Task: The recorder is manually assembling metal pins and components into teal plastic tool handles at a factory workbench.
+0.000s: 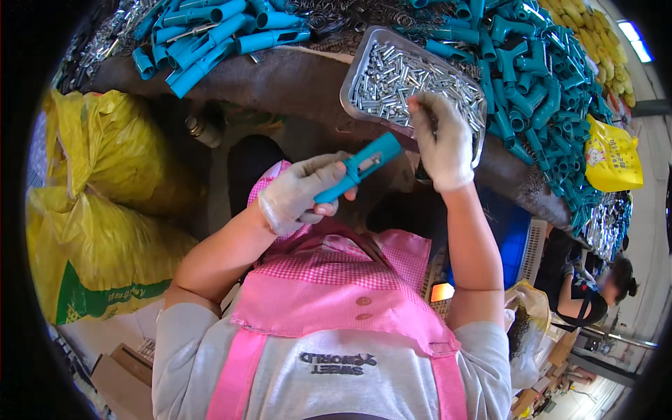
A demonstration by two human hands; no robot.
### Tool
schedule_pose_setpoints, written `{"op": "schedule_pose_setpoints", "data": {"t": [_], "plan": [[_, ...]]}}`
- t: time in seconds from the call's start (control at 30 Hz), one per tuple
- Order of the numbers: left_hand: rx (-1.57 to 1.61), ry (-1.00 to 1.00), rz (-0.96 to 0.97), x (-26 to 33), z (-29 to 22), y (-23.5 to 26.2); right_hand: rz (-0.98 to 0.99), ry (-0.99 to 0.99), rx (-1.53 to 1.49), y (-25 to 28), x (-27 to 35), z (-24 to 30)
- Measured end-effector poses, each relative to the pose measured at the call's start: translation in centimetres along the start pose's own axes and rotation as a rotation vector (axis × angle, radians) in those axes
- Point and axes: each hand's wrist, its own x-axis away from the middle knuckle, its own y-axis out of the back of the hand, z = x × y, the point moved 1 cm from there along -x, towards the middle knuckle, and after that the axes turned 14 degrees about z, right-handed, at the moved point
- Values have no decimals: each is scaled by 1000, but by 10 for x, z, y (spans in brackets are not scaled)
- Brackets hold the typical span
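My left hand (308, 187), in a whitish glove with bare fingertips, is closed round a teal plastic tube-shaped handle (360, 166). The handle tilts up to the right and has a long slot, with a metal piece showing inside. My right hand (442, 136), gloved too, is over the near side of a clear plastic tray (348, 94) heaped with short silver metal pins (399, 75). Its fingers are curled together at the pins. Whatever lies between those fingertips is hidden or too small to make out.
Teal plastic parts (532, 84) are piled at the right of the brown-covered bench (294, 80), with more teal handles (210, 49) at the left. Dark springs (332, 17) lie behind. Yellow sacks (112, 238) stand at left. Another person (584, 294) works at far right.
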Motion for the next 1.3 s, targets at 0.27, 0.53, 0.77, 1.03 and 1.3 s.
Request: {"op": "schedule_pose_setpoints", "data": {"t": [0.27, 0.53, 0.77, 1.03, 1.3], "plan": [[134, -133, -75, -1, -3, 11, -24, -55, 516, -12, -30, -25], [28, -182, -79, -8, -3, 7, 239, 90, -256, -8, 16, 44], [-242, -196, -159, -8, 2, -5, 272, 95, -35, -16, 28, 53], [-298, -280, -233, -11, 18, -1, 205, 20, -256, -36, 43, 45], [-469, -316, -98, -4, 21, 7, 274, -300, -1796, -72, 63, 23]]}}
